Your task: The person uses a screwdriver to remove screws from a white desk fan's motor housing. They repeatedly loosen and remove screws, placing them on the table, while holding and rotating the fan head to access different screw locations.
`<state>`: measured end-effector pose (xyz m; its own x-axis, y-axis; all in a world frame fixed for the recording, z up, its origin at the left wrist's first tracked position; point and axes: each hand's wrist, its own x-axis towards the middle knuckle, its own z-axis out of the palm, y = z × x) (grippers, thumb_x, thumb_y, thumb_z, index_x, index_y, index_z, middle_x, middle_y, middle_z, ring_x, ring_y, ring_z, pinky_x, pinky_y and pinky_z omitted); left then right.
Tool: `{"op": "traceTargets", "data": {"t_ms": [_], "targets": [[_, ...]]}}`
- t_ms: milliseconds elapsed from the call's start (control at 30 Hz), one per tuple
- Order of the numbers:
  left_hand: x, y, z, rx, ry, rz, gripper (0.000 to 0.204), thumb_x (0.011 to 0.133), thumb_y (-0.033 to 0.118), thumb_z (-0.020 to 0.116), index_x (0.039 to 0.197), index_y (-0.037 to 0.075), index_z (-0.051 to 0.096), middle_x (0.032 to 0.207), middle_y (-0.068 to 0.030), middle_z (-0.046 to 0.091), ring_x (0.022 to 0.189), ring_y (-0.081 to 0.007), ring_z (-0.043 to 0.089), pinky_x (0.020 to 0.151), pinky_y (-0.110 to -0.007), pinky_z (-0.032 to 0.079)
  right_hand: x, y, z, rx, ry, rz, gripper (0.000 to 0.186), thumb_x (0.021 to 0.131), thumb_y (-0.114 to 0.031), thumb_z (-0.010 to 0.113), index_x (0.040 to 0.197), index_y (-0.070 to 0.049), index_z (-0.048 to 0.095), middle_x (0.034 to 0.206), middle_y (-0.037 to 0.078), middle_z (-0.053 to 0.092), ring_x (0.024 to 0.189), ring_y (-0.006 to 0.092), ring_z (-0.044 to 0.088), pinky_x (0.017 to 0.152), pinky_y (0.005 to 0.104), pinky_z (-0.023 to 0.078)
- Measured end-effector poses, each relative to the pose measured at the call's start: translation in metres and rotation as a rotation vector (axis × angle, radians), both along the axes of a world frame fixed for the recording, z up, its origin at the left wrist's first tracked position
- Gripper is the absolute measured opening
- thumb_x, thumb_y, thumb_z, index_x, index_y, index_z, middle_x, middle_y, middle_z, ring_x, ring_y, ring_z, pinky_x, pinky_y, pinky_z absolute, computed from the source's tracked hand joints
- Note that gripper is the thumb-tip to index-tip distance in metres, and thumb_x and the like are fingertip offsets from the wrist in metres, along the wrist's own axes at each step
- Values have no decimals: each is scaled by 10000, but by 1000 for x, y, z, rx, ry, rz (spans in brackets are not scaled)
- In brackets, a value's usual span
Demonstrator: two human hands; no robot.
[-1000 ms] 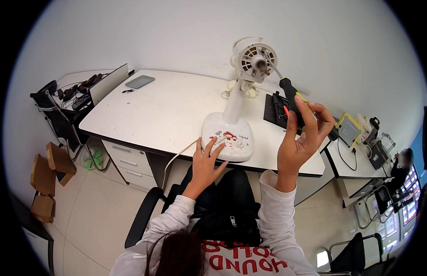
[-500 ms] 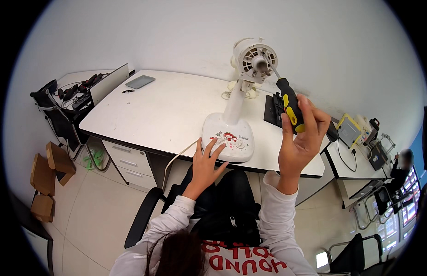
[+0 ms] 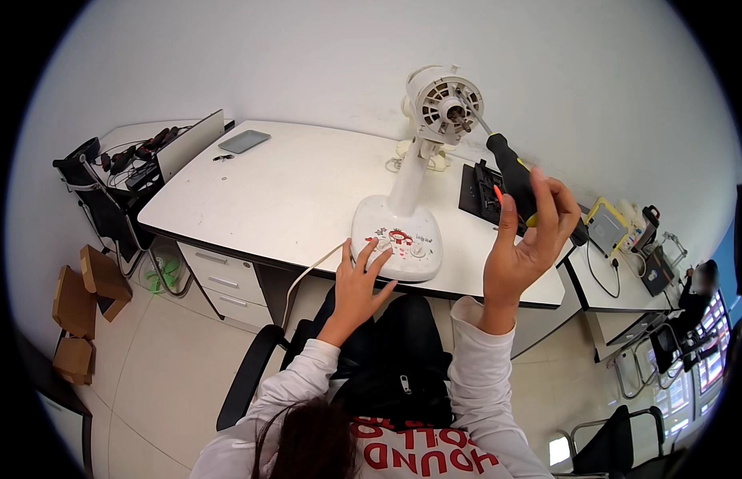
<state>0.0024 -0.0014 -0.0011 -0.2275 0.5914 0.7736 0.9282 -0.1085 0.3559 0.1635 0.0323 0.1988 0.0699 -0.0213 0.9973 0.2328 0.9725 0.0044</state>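
My left hand (image 3: 358, 283) rests with fingers spread on the white base (image 3: 395, 212) of a fan, over a printed red design and near its knobs. A white column (image 3: 407, 180) rises to the exposed motor housing (image 3: 431, 88), which has no blade or guard. My right hand (image 3: 531, 243) grips the handle of a black-and-yellow screwdriver (image 3: 508, 160) with its fingertips. Its metal shaft reaches into the slotted front of the motor beside the central spindle; its very tip is hard to make out.
The fan stands on a white desk (image 3: 251, 199) with a grey tray (image 3: 245, 142) and black toolcase (image 3: 472, 191). A cream cord (image 3: 307, 275) hangs over the edge. Cardboard boxes (image 3: 75, 303) lie left. A seated person (image 3: 694, 295) is far right, near an office chair (image 3: 603, 443).
My right fingers have shifted on the screwdriver handle, which turned to show more yellow half a second ago and now shows mostly black again. My left hand and the fan stay in place.
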Motion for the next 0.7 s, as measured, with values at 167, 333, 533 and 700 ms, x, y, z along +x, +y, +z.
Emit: {"op": "traceTargets", "data": {"t_ms": [167, 333, 533, 700], "targets": [[0, -1, 1, -14, -10, 1, 590, 749, 278, 717, 1292, 201, 499, 1398, -63, 376, 1288, -478, 260, 944, -555, 344, -1, -4, 5, -69, -18, 189, 492, 778, 119, 498, 1240, -48, 474, 1247, 159, 446, 1130, 290, 476, 935, 364, 410], [1, 0, 2, -21, -17, -3, 592, 750, 279, 717, 1293, 199, 496, 1398, -63, 375, 1292, -476, 257, 949, -555, 339, -6, -1, 3, -46, -9, 133, 367, 810, 32, 591, 1149, -82, 506, 1273, 172, 360, 1208, 311, 378, 907, 350, 398], [2, -1, 3, -19, -24, -7, 595, 746, 295, 722, 1289, 195, 500, 1394, -66, 377, 1288, -481, 257, 949, -552, 339, -2, 4, -1, -25, 26, 64, 328, 804, 33, 625, 1107, -72, 557, 1197, 170, 476, 1084, 285, 504, 861, 349, 445], [2, 1, 2, -8, -4, 23, 588, 749, 321, 724, 1280, 187, 510, 1391, -66, 379, 1278, -480, 268, 952, -561, 336, 2, 9, 1, -43, -69, 100, 477, 867, 14, 553, 1286, -81, 347, 1300, 167, 418, 1201, 277, 447, 960, 382, 435]]}}
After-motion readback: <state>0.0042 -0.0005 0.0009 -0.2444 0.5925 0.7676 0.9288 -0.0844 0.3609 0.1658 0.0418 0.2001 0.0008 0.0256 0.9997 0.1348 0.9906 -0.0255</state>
